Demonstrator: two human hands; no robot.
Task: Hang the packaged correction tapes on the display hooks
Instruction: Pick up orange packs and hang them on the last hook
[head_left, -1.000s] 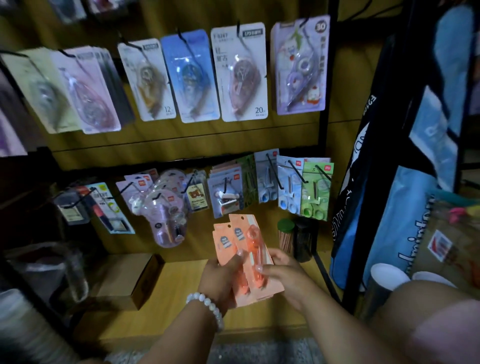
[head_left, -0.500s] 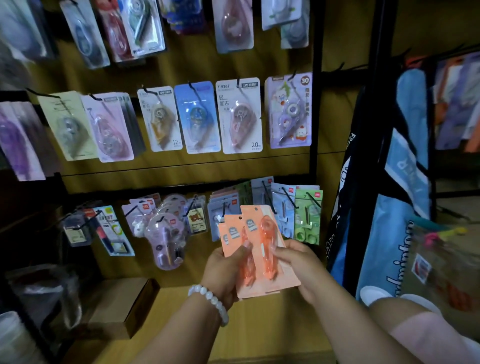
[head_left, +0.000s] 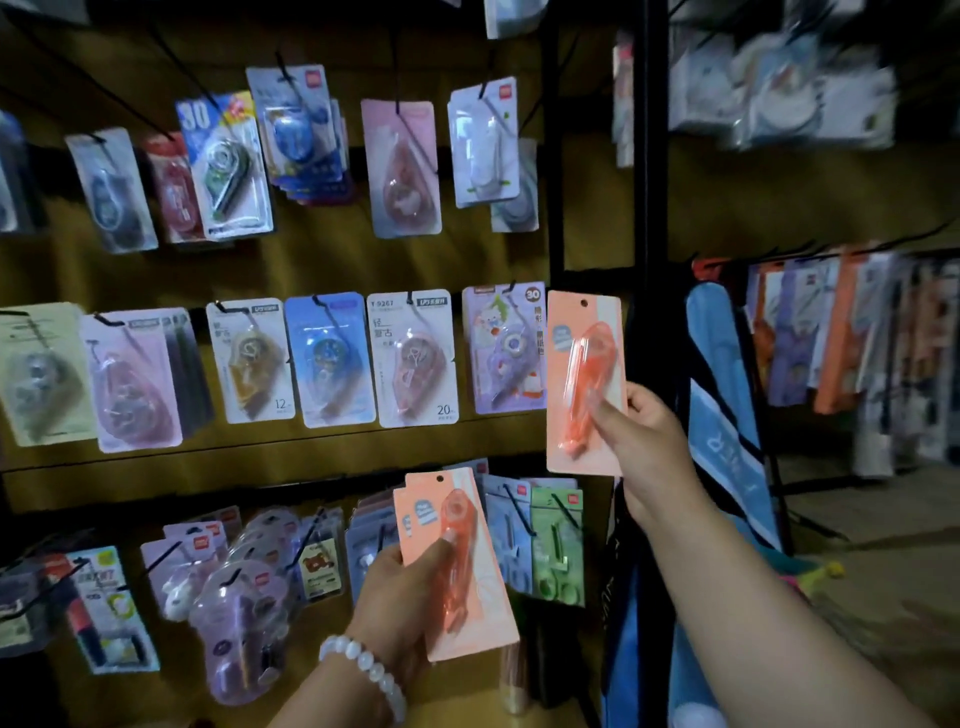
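My right hand (head_left: 641, 439) grips one orange packaged correction tape (head_left: 569, 345) by its lower half and holds it upright at the right end of the middle row, just right of the purple "30" pack (head_left: 501, 348). Its hang hole is at the top, level with that row's hooks. My left hand (head_left: 400, 597), with a white bead bracelet on the wrist, holds the remaining orange packs (head_left: 441, 525) lower down, in front of the bottom row. Black display hooks (head_left: 322, 306) stick out of the wooden board and carry other tape packs.
Three rows of hanging packs fill the wooden board (head_left: 311, 260). A black upright post (head_left: 641, 208) bounds the board on the right. Beyond it hang blue bags (head_left: 722, 405) and more packaged goods (head_left: 852, 332). Scissor packs (head_left: 558, 540) hang at the lower right.
My right hand has taken one orange pack off the stack and raised it up and right to the middle row. The view has tilted upward, showing a higher row.
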